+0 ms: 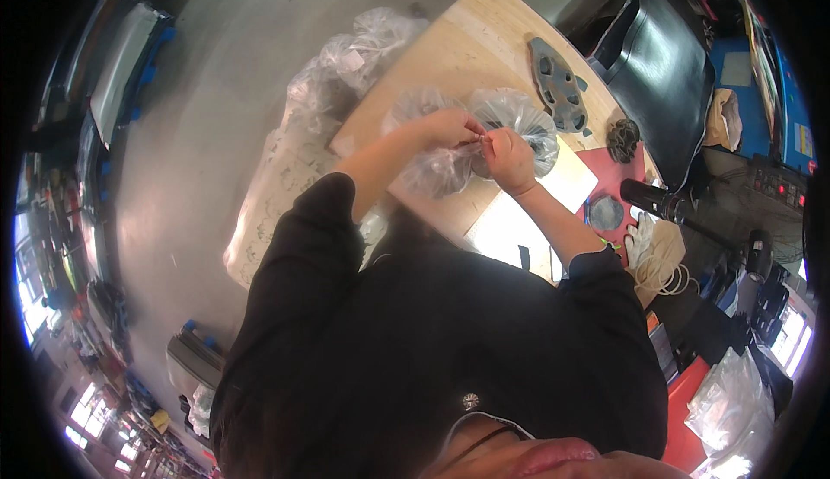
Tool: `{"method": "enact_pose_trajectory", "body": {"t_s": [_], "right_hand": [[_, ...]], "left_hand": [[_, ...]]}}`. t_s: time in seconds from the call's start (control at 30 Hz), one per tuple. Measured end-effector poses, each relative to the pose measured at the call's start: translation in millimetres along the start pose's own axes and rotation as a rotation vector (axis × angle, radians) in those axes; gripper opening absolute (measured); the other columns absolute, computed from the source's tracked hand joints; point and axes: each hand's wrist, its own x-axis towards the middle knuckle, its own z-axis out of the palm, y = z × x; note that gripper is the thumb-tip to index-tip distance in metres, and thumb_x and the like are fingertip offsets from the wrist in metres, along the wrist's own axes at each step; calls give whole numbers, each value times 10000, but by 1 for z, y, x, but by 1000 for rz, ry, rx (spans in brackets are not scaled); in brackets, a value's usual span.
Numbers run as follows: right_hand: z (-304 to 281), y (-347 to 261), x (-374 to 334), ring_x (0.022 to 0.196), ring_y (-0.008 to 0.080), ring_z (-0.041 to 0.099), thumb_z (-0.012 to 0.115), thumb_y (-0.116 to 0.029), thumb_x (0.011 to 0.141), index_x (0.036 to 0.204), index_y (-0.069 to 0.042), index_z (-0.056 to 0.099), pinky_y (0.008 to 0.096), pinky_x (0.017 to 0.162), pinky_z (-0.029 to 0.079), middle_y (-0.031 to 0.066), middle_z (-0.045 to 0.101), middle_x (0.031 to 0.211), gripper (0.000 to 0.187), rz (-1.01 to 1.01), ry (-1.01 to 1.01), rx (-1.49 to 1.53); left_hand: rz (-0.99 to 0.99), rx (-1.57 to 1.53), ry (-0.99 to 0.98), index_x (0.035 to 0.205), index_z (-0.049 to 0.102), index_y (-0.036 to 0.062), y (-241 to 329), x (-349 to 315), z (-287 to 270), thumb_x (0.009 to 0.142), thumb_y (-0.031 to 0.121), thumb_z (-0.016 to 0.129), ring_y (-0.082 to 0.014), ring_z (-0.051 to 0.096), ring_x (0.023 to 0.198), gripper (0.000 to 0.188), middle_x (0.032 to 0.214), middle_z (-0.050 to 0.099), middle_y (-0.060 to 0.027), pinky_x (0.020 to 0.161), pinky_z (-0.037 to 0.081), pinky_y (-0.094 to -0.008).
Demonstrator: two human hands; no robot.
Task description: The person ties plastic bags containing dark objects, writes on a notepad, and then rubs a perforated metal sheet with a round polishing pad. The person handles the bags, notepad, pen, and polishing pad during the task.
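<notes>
My right hand and left hand met, fingertips narrowed, apparently pinching film of the transparent plastic bag. The bag lay on the counter, beneath and just beyond the right hand, which was nearer its main bulk; that bulk was rounded, without a distinct long axis.

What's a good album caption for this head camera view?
Left hand and right hand meet at bunched clear plastic over a light wooden table.
</notes>
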Motion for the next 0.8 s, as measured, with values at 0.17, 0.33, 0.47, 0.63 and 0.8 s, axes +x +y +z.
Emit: {"method": "enact_pose_trajectory", "body": {"t_s": [0.17,0.33,0.47,0.63,0.8], "right_hand": [[2,-3,0,679,319,615,655,-133,851,890,-82,569,412,562,496,105,601,789,107,113,12,35],[-4,-2,5,685,332,621,673,-130,834,896,-84,568,420,583,496,114,623,784,131,168,-50,47],[-10,-3,7,685,348,624,697,-126,804,892,-87,564,420,602,500,119,632,765,164,183,-111,-21],[-15,-7,3,726,329,648,724,-110,797,904,-61,575,408,622,505,116,655,798,191,267,-163,31],[-18,-10,-6,727,329,649,715,-92,789,909,-52,565,409,633,505,134,654,802,196,358,-187,150]], "left_hand": [[124,176,146,1024,702,37,-3,-2,7,880,255,598,-326,659,871,281,951,696,-179,789,504,-397],[214,386,357,985,691,72,-2,-10,21,875,282,604,-343,655,874,252,908,686,-161,761,513,-428],[175,647,412,952,672,112,10,-17,24,874,297,595,-339,659,867,215,899,686,-131,749,519,-440],[227,818,386,923,674,137,15,-26,14,871,310,570,-322,665,824,209,924,691,-100,712,528,-439],[329,905,421,879,675,138,6,-27,8,853,300,554,-307,667,823,204,903,685,-92,678,534,-427]]}}
